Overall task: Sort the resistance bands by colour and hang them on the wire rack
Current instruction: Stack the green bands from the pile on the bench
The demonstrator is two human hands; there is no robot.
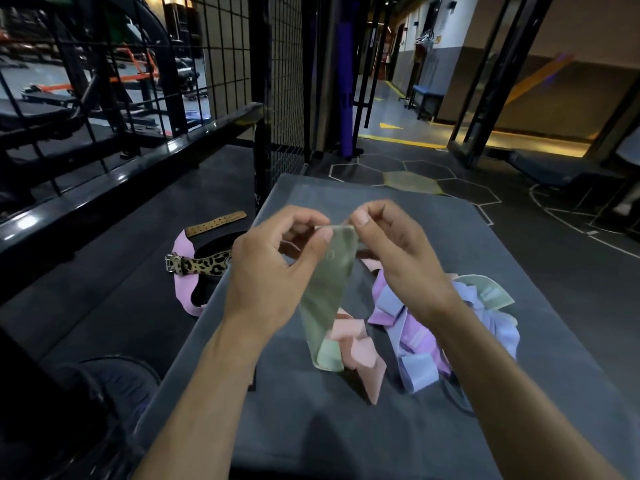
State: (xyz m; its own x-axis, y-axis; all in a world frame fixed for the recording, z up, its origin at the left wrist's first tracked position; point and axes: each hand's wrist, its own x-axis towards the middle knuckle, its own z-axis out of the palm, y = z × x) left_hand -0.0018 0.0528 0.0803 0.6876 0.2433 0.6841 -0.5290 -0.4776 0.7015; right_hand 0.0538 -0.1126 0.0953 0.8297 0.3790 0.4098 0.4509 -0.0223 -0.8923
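Note:
A pale green resistance band (329,292) hangs down from both my hands over the grey padded box (311,427). My left hand (273,265) pinches its top edge from the left, and my right hand (398,251) pinches the same edge from the right. The band's lower end touches a pink band (360,351) lying on the box. To the right lies a tangle of lilac and light blue bands (412,341), with another green band (485,289) at its far side. The black wire rack (287,81) stands beyond the box's far left corner.
On the dark floor at the left lie a leopard-print belt (197,266), a tan perforated strap (214,223) and a pink belt (185,292). A black railing (104,181) runs along the left. A dark shoe (114,379) is at lower left.

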